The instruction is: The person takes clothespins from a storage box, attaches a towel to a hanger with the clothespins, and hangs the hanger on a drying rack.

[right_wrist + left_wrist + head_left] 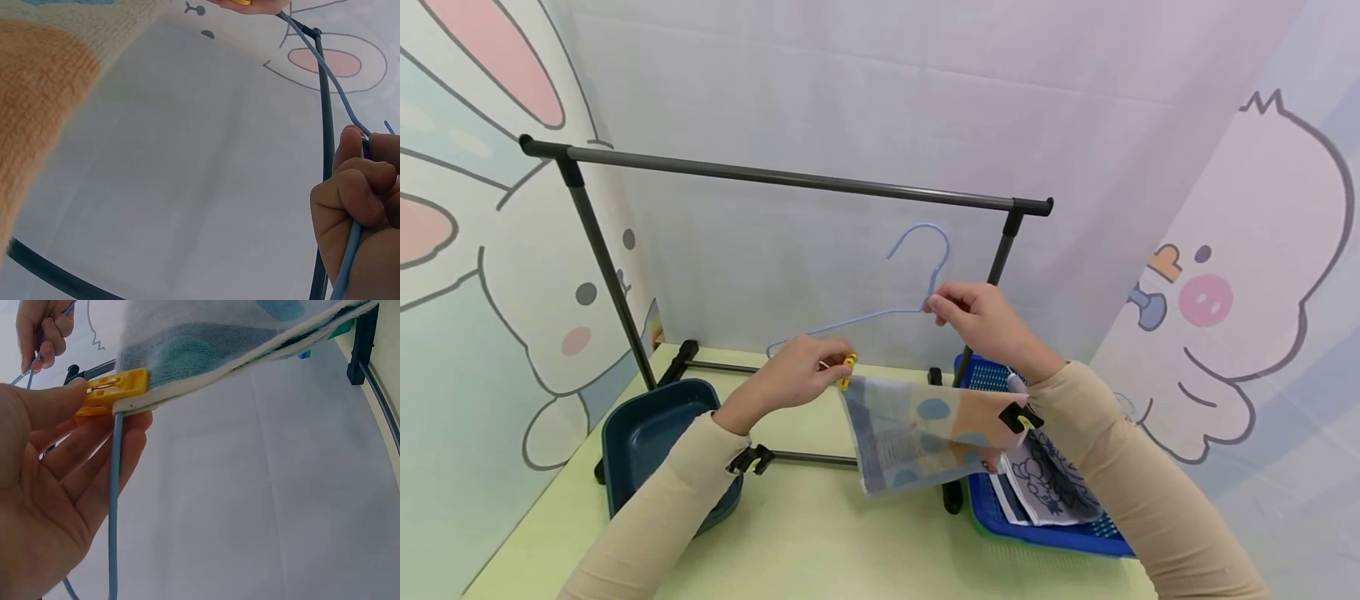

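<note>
My right hand [973, 321] grips a light-blue wire hanger [868, 317] at the base of its hook, holding it up in front of the rack. My left hand [793, 375] pinches a yellow clothespin [119, 390] between thumb and fingers. The clothespin sits over the corner of a small patterned towel [917, 433] at the hanger's bottom wire [115, 500]. Blue, grey and orange patches cover the towel, which hangs down from the hanger between both hands. Its far right part lies behind the right wrist's black clip [1021, 417].
A dark metal drying rack [790, 178] spans the back of the pale-green table [820, 550]. On the left stands a dark teal basin [658, 425]. To the right, a blue basket [1037, 533] holds folded printed cloths [1045, 483]. Printed curtains hang behind.
</note>
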`<state>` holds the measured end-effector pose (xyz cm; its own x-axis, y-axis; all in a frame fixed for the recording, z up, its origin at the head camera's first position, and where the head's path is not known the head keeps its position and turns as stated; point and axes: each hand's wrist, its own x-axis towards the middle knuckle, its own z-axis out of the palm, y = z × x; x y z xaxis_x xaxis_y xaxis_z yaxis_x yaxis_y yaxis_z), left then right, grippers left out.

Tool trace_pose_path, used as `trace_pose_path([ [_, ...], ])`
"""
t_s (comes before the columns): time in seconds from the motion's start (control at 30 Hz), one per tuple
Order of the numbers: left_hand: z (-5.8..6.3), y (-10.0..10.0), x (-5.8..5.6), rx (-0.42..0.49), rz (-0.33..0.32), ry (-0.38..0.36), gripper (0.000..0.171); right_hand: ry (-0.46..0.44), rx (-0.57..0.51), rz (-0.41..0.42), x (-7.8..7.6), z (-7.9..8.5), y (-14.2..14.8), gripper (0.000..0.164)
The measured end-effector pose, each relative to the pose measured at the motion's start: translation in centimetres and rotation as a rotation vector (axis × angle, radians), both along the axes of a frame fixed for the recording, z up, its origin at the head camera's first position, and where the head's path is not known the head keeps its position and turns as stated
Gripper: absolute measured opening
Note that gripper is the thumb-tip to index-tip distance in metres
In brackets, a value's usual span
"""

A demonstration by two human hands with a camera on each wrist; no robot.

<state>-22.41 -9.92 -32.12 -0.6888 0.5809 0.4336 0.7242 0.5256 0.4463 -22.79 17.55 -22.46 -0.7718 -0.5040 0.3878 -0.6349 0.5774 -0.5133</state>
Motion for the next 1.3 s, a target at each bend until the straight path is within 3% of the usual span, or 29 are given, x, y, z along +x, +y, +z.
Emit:
trace_pose_path([
  [0.57, 1.6, -2.3, 0.2, 0.031, 0.065, 0.003, 0.01, 0.029, -0.081, -0.015, -0.5, 0.1, 0.3, 0.023],
  [0.87, 1.2, -2.6, -0.1, 0.076, 0.095, -0.058, 0.027, -0.006, -0.094, -0.022, -0.5, -0.1, 0.2, 0.023],
  [1.13, 1.2, -2.9, 0.1, 0.089, 0.102, -0.058, 0.038, -0.033, -0.102, -0.024, -0.5, -0.5, 0.2, 0.023],
  [1.3, 1.2, -3.7, 0.2, 0.097, 0.122, -0.032, 0.034, -0.05, -0.102, -0.045, -0.8, -1.2, 0.3, 0.023],
])
